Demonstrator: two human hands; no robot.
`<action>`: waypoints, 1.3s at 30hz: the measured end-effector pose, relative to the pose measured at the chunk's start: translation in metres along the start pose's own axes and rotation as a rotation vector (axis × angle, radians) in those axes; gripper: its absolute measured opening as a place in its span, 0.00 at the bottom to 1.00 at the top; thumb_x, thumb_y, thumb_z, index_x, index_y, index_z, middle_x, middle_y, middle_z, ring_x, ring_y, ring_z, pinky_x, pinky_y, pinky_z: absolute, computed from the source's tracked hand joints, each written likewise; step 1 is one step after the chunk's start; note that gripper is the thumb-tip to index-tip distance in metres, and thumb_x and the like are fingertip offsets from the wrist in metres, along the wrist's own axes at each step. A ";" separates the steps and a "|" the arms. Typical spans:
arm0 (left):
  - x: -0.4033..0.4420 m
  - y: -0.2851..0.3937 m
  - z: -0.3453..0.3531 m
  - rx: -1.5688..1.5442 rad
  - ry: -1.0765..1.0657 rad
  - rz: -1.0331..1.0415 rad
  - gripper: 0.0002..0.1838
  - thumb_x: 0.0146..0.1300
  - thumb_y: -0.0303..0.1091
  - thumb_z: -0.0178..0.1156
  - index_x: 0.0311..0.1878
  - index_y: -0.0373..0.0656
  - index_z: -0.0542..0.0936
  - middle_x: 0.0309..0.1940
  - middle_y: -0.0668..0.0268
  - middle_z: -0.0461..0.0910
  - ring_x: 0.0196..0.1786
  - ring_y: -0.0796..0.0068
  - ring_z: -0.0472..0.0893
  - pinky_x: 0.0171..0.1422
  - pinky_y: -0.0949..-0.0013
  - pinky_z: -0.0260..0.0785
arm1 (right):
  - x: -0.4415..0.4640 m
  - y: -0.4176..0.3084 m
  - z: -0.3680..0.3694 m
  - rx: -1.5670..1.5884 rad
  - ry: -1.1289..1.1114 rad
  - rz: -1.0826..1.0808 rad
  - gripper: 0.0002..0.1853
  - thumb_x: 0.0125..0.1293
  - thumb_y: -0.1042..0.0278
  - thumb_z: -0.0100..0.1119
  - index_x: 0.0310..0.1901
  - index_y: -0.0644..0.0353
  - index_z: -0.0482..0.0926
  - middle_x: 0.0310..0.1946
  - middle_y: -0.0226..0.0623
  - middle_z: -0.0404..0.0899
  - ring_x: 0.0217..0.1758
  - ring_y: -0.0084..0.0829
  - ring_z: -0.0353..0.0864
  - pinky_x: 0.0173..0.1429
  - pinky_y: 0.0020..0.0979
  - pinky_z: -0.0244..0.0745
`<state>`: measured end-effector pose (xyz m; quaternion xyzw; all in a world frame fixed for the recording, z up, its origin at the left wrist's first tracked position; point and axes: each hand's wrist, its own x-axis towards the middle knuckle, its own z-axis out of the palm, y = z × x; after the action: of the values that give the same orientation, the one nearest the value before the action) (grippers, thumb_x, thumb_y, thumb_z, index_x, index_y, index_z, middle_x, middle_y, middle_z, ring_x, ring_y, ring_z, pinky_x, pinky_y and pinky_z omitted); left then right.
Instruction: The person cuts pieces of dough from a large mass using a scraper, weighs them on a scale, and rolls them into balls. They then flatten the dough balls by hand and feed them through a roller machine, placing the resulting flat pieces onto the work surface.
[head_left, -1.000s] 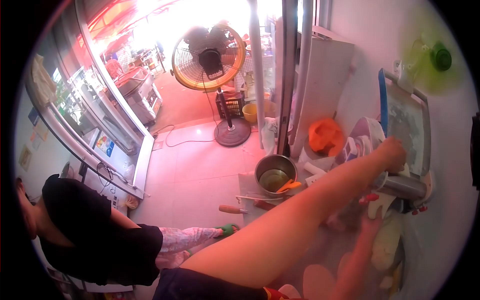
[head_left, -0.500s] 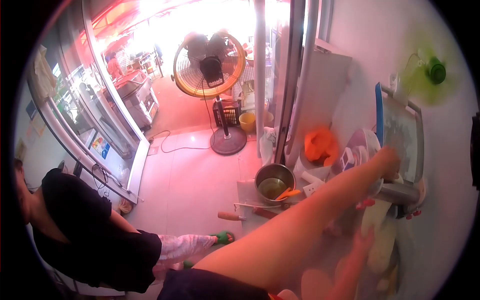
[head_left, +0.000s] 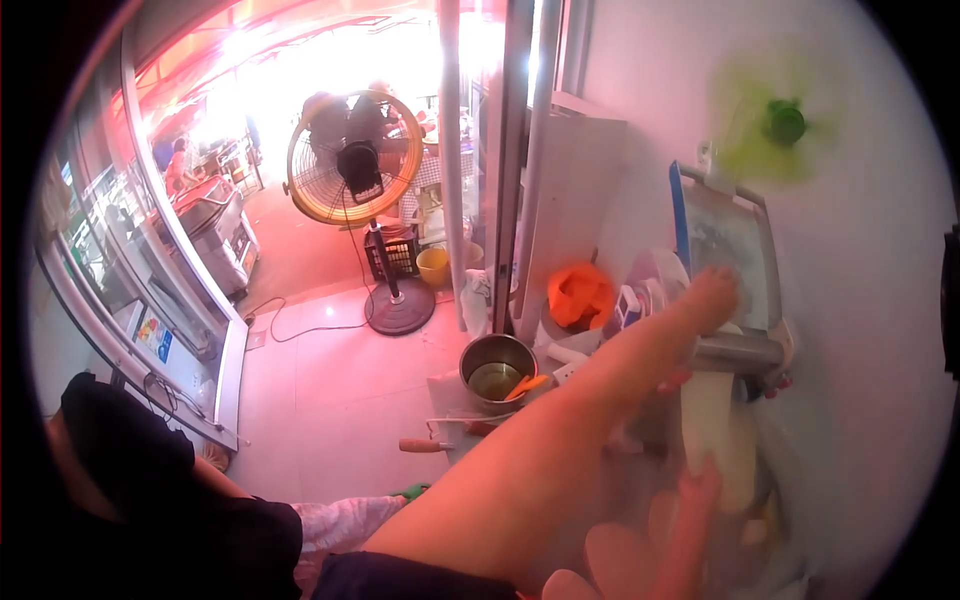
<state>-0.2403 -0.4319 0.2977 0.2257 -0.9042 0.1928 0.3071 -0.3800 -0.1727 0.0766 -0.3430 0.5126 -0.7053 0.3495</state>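
A metal roller machine [head_left: 740,350] stands at the right, with a blue-edged sloping tray [head_left: 725,235] above its rollers. My left hand [head_left: 712,300] is at the foot of this tray, just above the rollers, its fingers curled in; what they hold is hidden. From under the rollers a long pale sheet, like dough, [head_left: 708,415] hangs down. My right hand [head_left: 702,485] is closed on the lower left edge of this sheet. Pale oval pieces [head_left: 612,560] lie near my right forearm, at the bottom.
A metal pot [head_left: 498,372] with liquid and an orange utensil stands left of my left arm, near a wooden handle [head_left: 425,445]. Behind are an orange bag [head_left: 580,297] and a floor fan [head_left: 357,170]. A green fan [head_left: 783,122] spins on the wall. Another person [head_left: 150,500] in black is at left.
The view has shifted, so the room appears further left. The pale sheet hangs longer below the rollers, and my right hand is lower beneath the machine. My left hand stays by the tray's foot.
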 end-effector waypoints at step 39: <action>-0.157 0.201 0.075 -2.632 -0.318 -0.935 0.32 0.70 0.56 0.42 0.67 0.41 0.65 0.66 0.56 0.66 0.68 0.55 0.66 0.73 0.48 0.56 | -0.165 -0.083 -0.015 0.700 0.528 0.434 0.19 0.62 0.75 0.58 0.55 0.66 0.72 0.49 0.39 0.77 0.51 0.36 0.79 0.55 0.39 0.77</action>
<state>-0.2701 -0.2570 0.0989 0.0715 -0.2869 -0.9292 0.2215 -0.3189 -0.0069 0.1326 0.1005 0.3755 -0.8090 0.4410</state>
